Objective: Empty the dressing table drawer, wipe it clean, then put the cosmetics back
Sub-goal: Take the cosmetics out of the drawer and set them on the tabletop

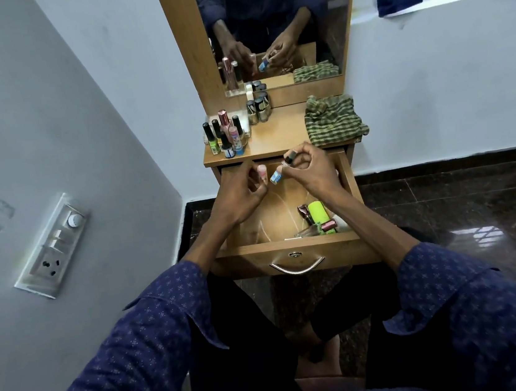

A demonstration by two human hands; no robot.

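Hands meet over the far end of the open drawer [350, 180]: the left hand [237, 196] curls its fingers round a small pink bottle [261, 173], the right hand [307, 169] pinches a blue-labelled bottle [276, 176] and a dark-capped one [291, 156]. More cosmetics [318, 218] lie near right in the drawer. On the surface [278, 131], nail polish bottles [226, 134] stand left, a checked cloth [332, 119] right. No label is readable.

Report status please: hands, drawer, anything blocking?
Left hand pinches pink bottle; right hand holds blue bottle. Drawer open, some cosmetics left inside. Nothing blocking.
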